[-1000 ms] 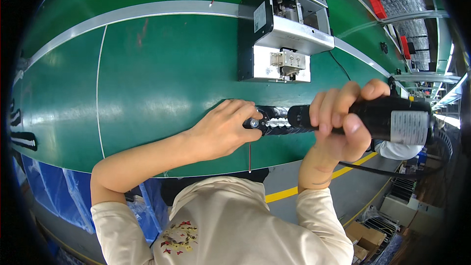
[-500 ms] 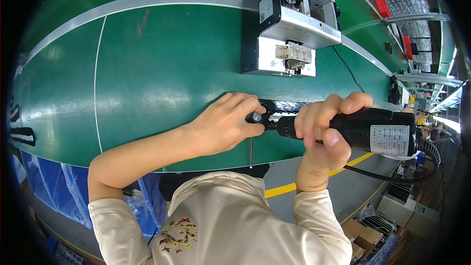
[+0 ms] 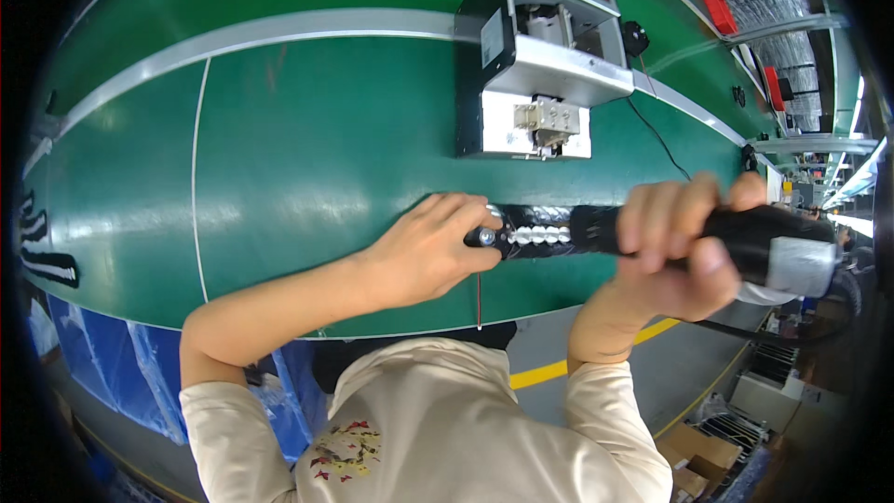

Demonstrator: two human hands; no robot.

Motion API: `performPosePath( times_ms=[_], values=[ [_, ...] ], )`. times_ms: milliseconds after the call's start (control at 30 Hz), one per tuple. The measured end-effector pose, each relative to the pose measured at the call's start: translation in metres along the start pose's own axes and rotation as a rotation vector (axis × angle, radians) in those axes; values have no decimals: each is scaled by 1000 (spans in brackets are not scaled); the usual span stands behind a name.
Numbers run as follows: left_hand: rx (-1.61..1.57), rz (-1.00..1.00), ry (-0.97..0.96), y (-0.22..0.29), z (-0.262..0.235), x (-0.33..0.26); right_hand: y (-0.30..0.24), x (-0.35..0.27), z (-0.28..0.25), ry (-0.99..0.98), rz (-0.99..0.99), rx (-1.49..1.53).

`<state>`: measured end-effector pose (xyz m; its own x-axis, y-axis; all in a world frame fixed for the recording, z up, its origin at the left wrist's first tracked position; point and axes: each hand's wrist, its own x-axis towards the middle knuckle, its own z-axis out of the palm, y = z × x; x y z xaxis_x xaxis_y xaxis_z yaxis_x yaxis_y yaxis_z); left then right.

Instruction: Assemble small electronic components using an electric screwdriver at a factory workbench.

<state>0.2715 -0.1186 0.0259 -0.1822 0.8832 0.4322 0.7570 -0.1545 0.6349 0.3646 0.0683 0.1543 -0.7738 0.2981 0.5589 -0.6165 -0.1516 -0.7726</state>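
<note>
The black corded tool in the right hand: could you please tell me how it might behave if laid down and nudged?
The black tool looks rounded, so it could roll. Its trailing cable would probably drag on it. Its casing looks solid, so it should stay stiff.

Green workbench (image 3: 307,130), gray floor (image 3: 670,363), yellow floor stripe (image 3: 540,373), bright light (image 3: 854,225)

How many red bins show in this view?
2. One red bin is at the upper right of the picture; the other red bin is below it and slightly further right. More may be hidden farther off.
</note>
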Motion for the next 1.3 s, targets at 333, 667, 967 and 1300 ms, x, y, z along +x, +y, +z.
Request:
performPosePath(
  times_ms=[333,667,967,1300],
  values=[
    [4,13,-65,1,-2,7,7,142,-80,294,-257,26],
    [-2,-3,-60,1,-1,5,-27,76,-40,61,-234,30],
    [29,-6,-4,4,0,8,33,67,-14,158,10,-199],
    [28,-1,-13,3,-2,7,43,63,-7,122,58,-334]
  ],
)
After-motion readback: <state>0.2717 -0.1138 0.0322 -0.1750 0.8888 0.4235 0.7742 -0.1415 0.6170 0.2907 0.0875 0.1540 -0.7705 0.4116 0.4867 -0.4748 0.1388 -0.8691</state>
